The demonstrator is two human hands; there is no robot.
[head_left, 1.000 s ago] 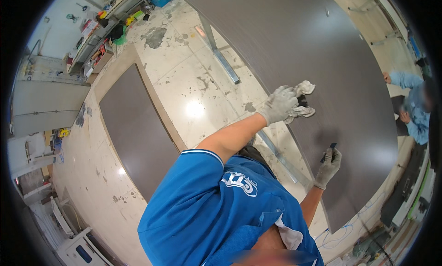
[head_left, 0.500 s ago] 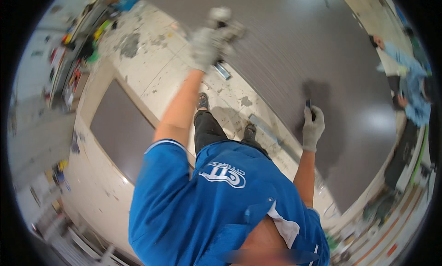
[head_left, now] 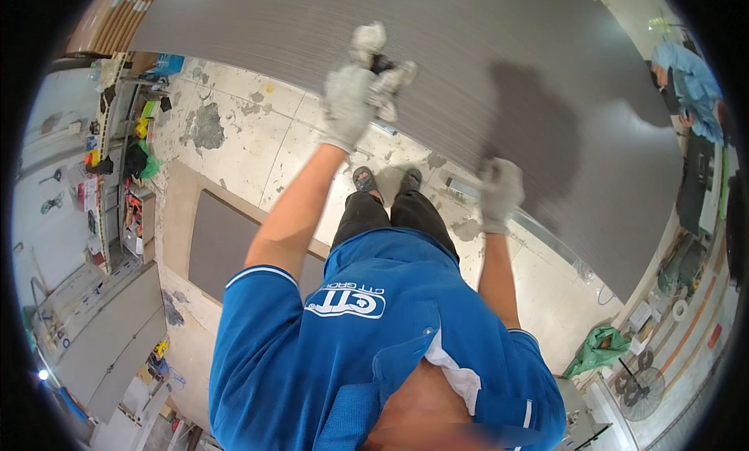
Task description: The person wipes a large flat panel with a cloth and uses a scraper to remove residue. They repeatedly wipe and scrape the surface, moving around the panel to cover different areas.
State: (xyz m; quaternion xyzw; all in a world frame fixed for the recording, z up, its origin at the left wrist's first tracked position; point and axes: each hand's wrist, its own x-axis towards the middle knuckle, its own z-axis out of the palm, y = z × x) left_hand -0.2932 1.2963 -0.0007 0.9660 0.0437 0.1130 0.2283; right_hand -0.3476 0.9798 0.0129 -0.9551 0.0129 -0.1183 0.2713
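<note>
A large grey-brown panel [head_left: 437, 41] with fine streaks lies before me. My left hand [head_left: 348, 108], in a pale work glove, is closed on a crumpled white rag [head_left: 394, 78] with a dark patch, held over the near part of the panel. My right hand [head_left: 501, 195], also gloved, is at the panel's near edge on the right. Its fingers look curled but are slightly blurred, and whatever they hold is hidden. A metal strip [head_left: 538, 231] runs along that edge beside the right hand.
A smaller framed dark panel [head_left: 222, 236] lies at my left. Cluttered shelving [head_left: 117, 154] stands farther left. A person in light blue [head_left: 694, 84] is at the far right, by the panel. A green bag [head_left: 597, 349] and a fan [head_left: 641, 387] are at the lower right.
My right hand has moved left and slightly down, to the panel edge; the small dark thing at its fingertips no longer shows. My left hand still holds the rag. The view has turned.
</note>
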